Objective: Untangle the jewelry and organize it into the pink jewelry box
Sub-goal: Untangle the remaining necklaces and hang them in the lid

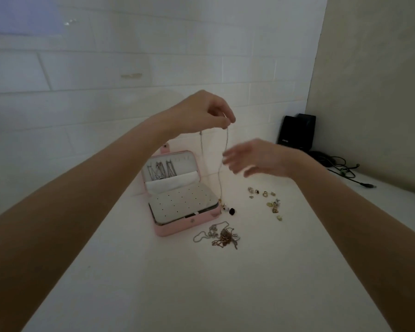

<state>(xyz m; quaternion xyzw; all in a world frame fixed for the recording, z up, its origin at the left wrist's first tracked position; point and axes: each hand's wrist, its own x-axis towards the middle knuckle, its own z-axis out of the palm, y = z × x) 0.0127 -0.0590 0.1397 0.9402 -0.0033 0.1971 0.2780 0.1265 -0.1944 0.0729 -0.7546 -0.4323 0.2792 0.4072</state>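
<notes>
- A thin silver chain necklace [222, 161] with a small cluster of charms at its lower end is held up above the white table [153, 271] by the left hand [201, 111], whose fingers [228, 121] are pinched on the top of the chain; a shorter free end hangs beside the main strand.
- The right hand [254, 159] is seen blurred just beside the hanging chain, fingers spread and loose, nothing held; whether the chain is touched cannot be told.
- The charm end hangs at the right edge of the open pink jewelry box [185, 226], close to the white perforated earring panel [180, 202]. If the chain is swung by the right hand, the charms could be caught on the box rim or dragged across the panel.
- A tangled heap of silver and rose-gold chains [219, 236] lies on the table just in front of the box. Were the held necklace lowered there, a fresh knot is judged likely.
- Small gold and silver rings and earrings [266, 200] are scattered to the right, and could be swept off by a careless wrist.
- Silver chains are already hung in the lid [161, 172]; these could be snagged while another is being hooked in.
- The pinch is slight; the chain could be dropped if jerked.
</notes>
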